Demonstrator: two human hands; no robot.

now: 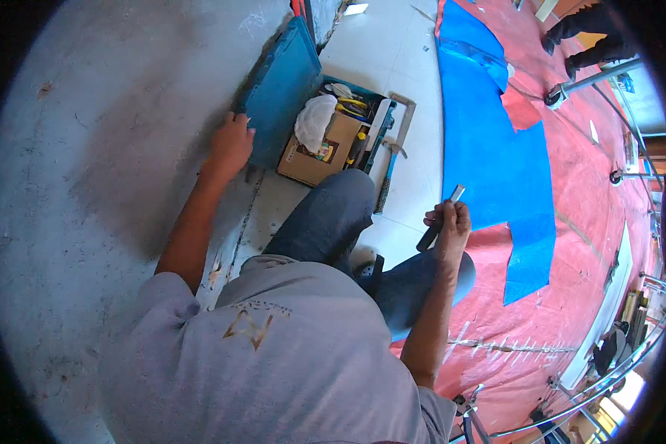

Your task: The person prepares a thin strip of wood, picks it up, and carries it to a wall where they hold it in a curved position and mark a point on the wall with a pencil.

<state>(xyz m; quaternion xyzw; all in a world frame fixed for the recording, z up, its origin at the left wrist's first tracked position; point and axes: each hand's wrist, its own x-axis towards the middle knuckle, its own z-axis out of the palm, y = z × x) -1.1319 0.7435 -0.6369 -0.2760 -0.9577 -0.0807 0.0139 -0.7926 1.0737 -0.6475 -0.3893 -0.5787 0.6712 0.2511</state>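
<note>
My left hand (231,142) is closed on the near left edge of the raised teal lid (283,89) of a toolbox. In the open toolbox (381,129) are a cardboard box (322,163), a white dust mask (316,122) and yellow-handled pliers (354,109). My right hand (455,223), above my right knee, is wrapped round a dark-handled tool (428,238) with a flat, silvery end; its exact kind is unclear. A hammer (387,177) and an L-shaped metal tool (405,122) lie along the toolbox's right side.
A grey wall (111,185) rises close on my left. Blue sheeting (496,163) lies over a red floor covering (584,259) at right. Scaffold legs with castors (559,96) stand at far right, near another person's legs (592,37).
</note>
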